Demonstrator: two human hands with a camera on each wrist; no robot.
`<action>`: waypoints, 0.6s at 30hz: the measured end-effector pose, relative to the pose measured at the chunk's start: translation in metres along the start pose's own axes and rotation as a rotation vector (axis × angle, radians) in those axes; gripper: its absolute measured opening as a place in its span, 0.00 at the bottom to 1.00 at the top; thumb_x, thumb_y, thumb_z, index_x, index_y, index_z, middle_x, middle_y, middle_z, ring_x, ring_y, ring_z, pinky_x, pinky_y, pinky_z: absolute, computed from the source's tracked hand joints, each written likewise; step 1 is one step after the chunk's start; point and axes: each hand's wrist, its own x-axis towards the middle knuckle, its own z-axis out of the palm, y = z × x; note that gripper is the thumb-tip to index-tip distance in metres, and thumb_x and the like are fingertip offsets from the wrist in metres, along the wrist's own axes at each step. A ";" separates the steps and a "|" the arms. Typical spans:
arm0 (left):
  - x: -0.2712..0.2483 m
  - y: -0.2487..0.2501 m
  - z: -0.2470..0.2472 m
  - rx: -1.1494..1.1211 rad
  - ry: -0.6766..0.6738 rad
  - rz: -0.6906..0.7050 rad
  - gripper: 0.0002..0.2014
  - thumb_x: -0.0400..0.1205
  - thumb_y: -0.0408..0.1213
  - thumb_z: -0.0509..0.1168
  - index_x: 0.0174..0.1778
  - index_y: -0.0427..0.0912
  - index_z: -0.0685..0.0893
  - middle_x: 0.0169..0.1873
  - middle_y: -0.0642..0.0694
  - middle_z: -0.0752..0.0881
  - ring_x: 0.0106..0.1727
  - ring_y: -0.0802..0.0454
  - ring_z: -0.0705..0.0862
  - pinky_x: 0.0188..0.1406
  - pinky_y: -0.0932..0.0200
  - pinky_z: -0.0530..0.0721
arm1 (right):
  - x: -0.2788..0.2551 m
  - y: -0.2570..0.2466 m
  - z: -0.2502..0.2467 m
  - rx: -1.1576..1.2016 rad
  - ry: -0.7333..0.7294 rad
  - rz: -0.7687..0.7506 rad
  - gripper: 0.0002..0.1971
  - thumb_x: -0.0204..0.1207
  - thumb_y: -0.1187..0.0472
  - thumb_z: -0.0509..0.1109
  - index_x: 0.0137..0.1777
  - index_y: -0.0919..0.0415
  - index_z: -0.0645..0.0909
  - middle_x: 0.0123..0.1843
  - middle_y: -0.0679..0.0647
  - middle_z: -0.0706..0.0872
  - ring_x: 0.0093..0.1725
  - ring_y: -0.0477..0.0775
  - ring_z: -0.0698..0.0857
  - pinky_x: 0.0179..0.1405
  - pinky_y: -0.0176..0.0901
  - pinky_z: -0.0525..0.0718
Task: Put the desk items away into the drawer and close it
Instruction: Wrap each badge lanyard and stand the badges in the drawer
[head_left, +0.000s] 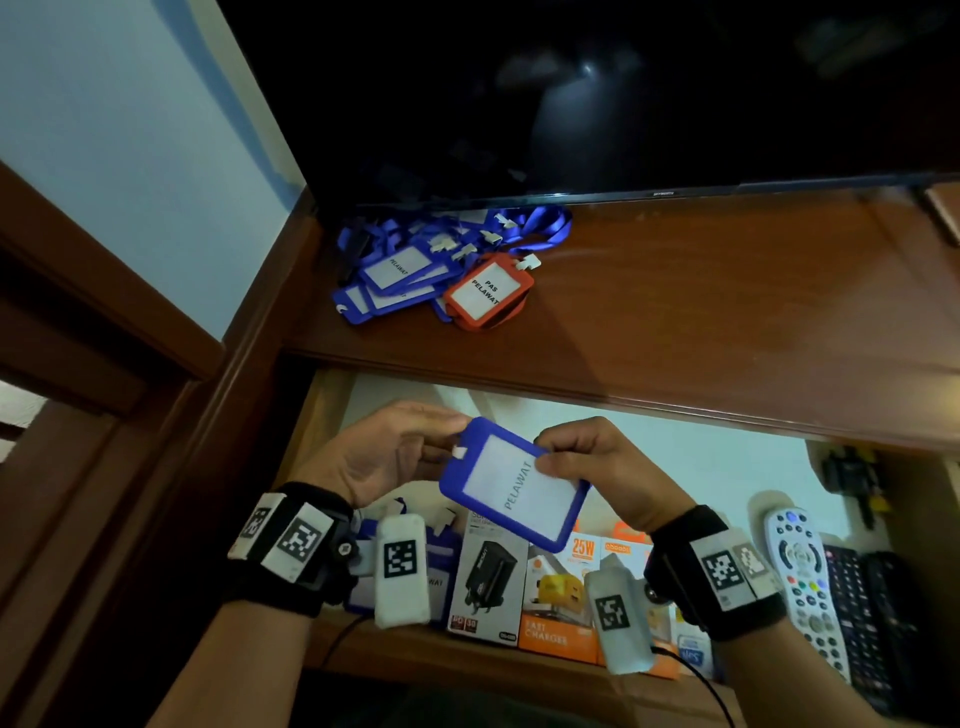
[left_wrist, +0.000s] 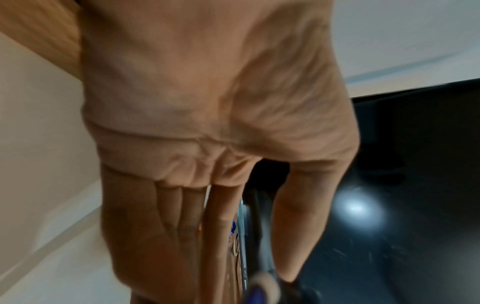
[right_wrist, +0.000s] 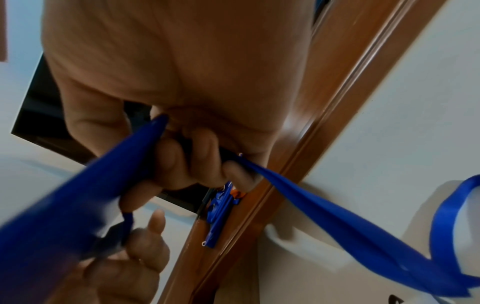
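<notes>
Over the open drawer (head_left: 332, 410) I hold a blue badge holder (head_left: 514, 488) marked PELAWAT, tilted. My left hand (head_left: 447, 436) pinches its top corner by the white clip. My right hand (head_left: 556, 457) grips the right edge, fingers curled round it. In the right wrist view the right hand (right_wrist: 155, 144) also clasps the badge holder (right_wrist: 64, 205) and its blue lanyard (right_wrist: 337, 216), which trails down. The left wrist view shows the left hand (left_wrist: 254, 273) with long fingers and thumb closing on a blurred blue piece. A pile of blue badges (head_left: 405, 265) and an orange badge (head_left: 488, 293) lie on the desk top (head_left: 675, 312).
A dark TV screen (head_left: 571, 104) stands behind the pile. In the drawer's front row sit another blue badge (head_left: 441, 582), a black charger box (head_left: 485, 582), an orange charger box (head_left: 561, 597), a white remote (head_left: 802, 577) and dark remotes (head_left: 862, 613). The drawer's white lining (head_left: 701, 467) shows behind.
</notes>
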 end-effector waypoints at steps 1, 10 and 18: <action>-0.001 -0.001 0.001 0.008 -0.036 -0.007 0.22 0.69 0.39 0.72 0.54 0.28 0.85 0.44 0.38 0.89 0.42 0.46 0.87 0.42 0.58 0.87 | 0.000 0.000 -0.001 0.000 -0.007 0.004 0.10 0.72 0.60 0.66 0.39 0.67 0.83 0.37 0.59 0.87 0.37 0.53 0.86 0.32 0.34 0.80; -0.001 -0.012 0.001 -0.020 -0.188 0.021 0.34 0.61 0.49 0.83 0.59 0.31 0.86 0.54 0.33 0.88 0.52 0.38 0.86 0.49 0.48 0.86 | 0.003 0.003 0.003 0.088 0.079 0.012 0.13 0.71 0.59 0.67 0.36 0.72 0.80 0.34 0.59 0.85 0.34 0.53 0.83 0.30 0.33 0.77; 0.006 -0.009 0.010 0.049 0.136 0.097 0.17 0.67 0.48 0.71 0.40 0.37 0.88 0.26 0.49 0.85 0.24 0.58 0.76 0.24 0.69 0.76 | 0.005 0.007 0.008 0.226 0.298 0.107 0.11 0.79 0.60 0.68 0.37 0.64 0.81 0.38 0.57 0.90 0.33 0.51 0.88 0.29 0.35 0.82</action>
